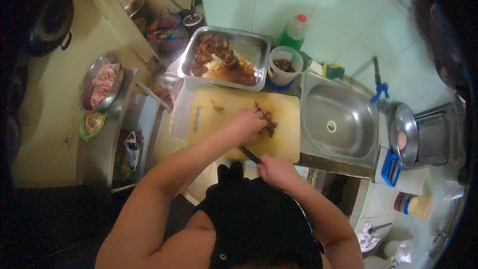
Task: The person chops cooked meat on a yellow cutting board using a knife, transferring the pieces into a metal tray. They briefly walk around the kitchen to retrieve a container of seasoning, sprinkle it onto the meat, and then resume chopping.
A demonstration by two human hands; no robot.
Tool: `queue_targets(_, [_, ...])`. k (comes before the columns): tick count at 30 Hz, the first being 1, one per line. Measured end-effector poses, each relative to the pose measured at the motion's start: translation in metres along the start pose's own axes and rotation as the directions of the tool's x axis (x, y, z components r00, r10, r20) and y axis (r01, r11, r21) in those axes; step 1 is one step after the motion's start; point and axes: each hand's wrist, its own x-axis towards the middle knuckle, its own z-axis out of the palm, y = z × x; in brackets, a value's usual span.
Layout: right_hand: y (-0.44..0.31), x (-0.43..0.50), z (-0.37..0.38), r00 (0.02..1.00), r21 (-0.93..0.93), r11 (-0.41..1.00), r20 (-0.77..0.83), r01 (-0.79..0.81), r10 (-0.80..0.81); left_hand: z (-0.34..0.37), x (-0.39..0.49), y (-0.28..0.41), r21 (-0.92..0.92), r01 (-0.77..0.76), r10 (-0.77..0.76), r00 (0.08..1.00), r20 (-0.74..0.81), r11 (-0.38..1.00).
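Chopped browned meat (pixel 271 124) lies in a loose pile on a yellowish plastic cutting board (pixel 287 110). My left hand (pixel 248 125) reaches over the board, its fingers bent down onto the left side of this pile. Whether the fingertips pinch any pieces is hidden. Below it, at the board's near edge, my right hand (pixel 278 170) grips a knife (pixel 249 154), of which a dark length shows pointing up and left. The knife's far end is out of sight beneath my left hand. A few small scraps (pixel 216 106) sit apart at the board's upper left.
Behind the board stand a steel pan (pixel 263 58) of cooked meat and sauce, a plastic tub (pixel 285 69) with dark pieces and a bottle of green liquid (pixel 293 33). A steel sink (pixel 341 112) adjoins on the right. At left, a steel bowl (pixel 104 82) holds raw meat.
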Motion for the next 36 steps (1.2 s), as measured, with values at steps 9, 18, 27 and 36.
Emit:
queue_targets(9, [0.034,0.002,-0.003,0.977,0.027,0.992,-0.174,-0.121,0.124,0.019,-0.006,-0.003,-0.857,0.13,-0.514,0.841,-0.171,0.498])
queue_targets(18, [0.03,-0.014,-0.023,0.969,-0.047,0.976,-0.14,-0.21,0.202,0.034,-0.074,-0.011,-0.572,0.382,-0.609,0.743,-0.277,0.726])
queue_targets(27, [0.01,-0.013,-0.025,0.979,-0.105,0.977,-0.105,-0.187,0.177,0.023,-0.067,0.003,-0.392,0.341,-0.466,0.836,-0.289,0.854])
queue_targets(36, [0.005,-0.011,-0.018,0.982,-0.077,0.981,-0.073,-0.178,0.172,0.024,-0.067,-0.001,-0.392,0.313,-0.444,0.841,-0.309,0.865])
